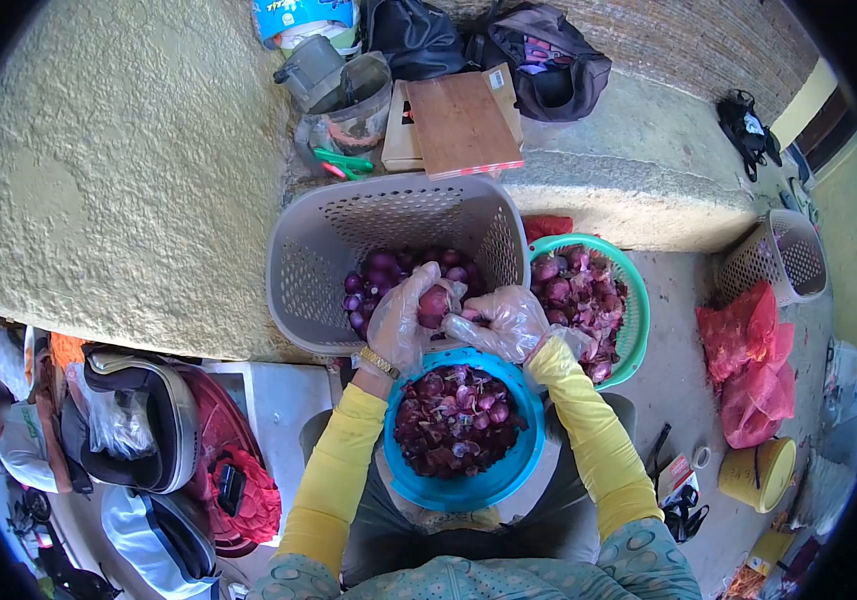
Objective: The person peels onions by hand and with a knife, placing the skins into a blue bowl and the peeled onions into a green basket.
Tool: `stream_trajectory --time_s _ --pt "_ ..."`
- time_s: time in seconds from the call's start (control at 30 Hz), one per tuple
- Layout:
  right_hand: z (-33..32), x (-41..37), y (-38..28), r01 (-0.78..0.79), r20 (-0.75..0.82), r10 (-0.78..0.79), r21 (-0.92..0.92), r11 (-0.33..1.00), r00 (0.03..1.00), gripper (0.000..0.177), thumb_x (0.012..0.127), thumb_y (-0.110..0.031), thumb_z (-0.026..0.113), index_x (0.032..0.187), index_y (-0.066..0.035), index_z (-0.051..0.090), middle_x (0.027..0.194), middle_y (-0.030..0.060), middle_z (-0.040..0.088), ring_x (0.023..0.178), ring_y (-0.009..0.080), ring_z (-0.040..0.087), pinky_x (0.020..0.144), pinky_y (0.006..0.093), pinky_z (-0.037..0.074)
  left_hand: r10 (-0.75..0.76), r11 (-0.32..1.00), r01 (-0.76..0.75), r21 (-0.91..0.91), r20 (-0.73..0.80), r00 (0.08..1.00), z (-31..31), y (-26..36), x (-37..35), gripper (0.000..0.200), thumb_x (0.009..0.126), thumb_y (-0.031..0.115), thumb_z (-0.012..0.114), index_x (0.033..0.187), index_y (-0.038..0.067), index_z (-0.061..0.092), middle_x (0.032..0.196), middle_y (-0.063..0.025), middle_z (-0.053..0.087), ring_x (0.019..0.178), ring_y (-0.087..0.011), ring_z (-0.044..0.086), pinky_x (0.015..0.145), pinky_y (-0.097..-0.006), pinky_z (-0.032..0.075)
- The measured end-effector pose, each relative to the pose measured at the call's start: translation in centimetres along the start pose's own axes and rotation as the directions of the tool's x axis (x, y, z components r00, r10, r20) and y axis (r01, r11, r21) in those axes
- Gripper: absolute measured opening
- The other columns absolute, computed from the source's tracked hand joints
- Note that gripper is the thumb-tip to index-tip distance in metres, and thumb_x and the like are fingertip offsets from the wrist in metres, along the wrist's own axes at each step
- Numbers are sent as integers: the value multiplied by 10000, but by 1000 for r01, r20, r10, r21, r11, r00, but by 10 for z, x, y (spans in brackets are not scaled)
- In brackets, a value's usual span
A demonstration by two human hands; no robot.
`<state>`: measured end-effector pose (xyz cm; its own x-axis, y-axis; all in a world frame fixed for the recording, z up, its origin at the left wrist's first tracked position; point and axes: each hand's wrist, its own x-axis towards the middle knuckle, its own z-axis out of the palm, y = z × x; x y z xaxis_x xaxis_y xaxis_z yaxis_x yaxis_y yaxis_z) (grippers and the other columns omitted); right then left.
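Note:
My left hand (pixel 400 318), in a clear plastic glove, is closed around a red onion (pixel 433 306). Close to its right side is my gloved right hand (pixel 506 322), its fingers curled together; what they grip, if anything, I cannot make out. Both hands are above the front rim of a grey perforated basket (pixel 323 215), which has several purple onions (pixel 381 262) at its bottom. Below them, between my knees, a blue basin (pixel 528 435) holds small onions and loose skins (pixel 453 420). A green basket (pixel 636 290) of onions and peelings stands to the right.
Wooden boards (pixel 463 122), a clear tub (pixel 363 90) and dark bags (pixel 548 60) lie on the ledge ahead. At right are red mesh sacks (pixel 748 350), a yellow bucket (pixel 758 473) and another grey basket (pixel 773 258). A white box (pixel 283 400) is at left; a person (pixel 23 440) is farther left.

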<state>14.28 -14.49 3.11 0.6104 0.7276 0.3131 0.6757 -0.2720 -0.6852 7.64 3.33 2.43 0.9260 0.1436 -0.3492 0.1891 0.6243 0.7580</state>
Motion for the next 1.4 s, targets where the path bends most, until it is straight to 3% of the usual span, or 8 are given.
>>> stream_trajectory --time_s 0.07,0.5,0.77,1.07,1.13,1.23,1.37,1.4 --pt "0 0 0 -1 10 1 -4 1000 1000 379 885 -430 731 753 -75 730 641 191 634 610 408 639 549 472 490 15 999 -15 37 7 1000 -1 -1 -1 404 996 405 616 985 5 672 960 -111 688 892 -179 646 852 -329 532" --pt "-2 -2 -3 62 193 -23 -195 979 981 443 868 -578 680 822 -152 795 661 158 687 645 356 689 642 474 557 -87 981 80 -178 -35 996 -2 0 4 354 965 326 677 980 -28 679 982 -156 694 877 -243 657 854 -383 547" --pt "-6 -5 -8 80 291 -39 -129 988 956 441 865 -567 697 842 -135 782 682 153 687 652 369 681 610 472 538 -168 956 144 -256 -77 983 4 1 3 394 1002 372 624 1046 -18 656 1039 -150 679 857 -244 657 792 -416 566" --pt "-9 -8 -13 120 355 -65 -134 984 933 471 866 -618 676 916 -167 804 693 163 686 658 389 675 624 474 541 -109 970 125 -210 87 990 -17 3 13 479 1040 459 538 1025 -8 648 1180 -132 620 976 -257 646 813 -436 585" --pt "-3 -8 -13 124 434 -8 -241 963 901 543 823 -687 673 884 -163 804 695 166 688 654 386 679 639 480 544 -78 972 96 -213 90 993 -9 4 9 481 1040 471 535 1014 6 656 1183 -126 628 962 -241 652 806 -422 592" --pt "-14 -7 -25 120 482 -11 -195 973 876 613 760 -743 689 846 -147 800 694 167 689 660 385 685 648 482 545 -50 976 67 -208 88 995 -7 2 9 491 1040 483 532 979 12 660 1203 -119 627 953 -228 656 801 -412 599" --pt "-16 -6 -27 101 479 -5 -176 979 878 624 720 -743 727 842 -134 788 689 158 690 670 378 692 636 465 546 -86 981 101 -163 98 991 -17 -1 14 502 1043 481 526 979 0 654 1217 -115 594 1004 -245 640 845 -452 583" --pt "-15 -6 -27 54 371 20 -188 981 928 612 732 -725 733 835 -123 776 691 154 689 672 373 694 625 457 544 -86 981 101 -163 98 991 -13 2 9 502 1043 481 526 979 0 654 1217 -115 594 1004 -245 640 845 -452 583"
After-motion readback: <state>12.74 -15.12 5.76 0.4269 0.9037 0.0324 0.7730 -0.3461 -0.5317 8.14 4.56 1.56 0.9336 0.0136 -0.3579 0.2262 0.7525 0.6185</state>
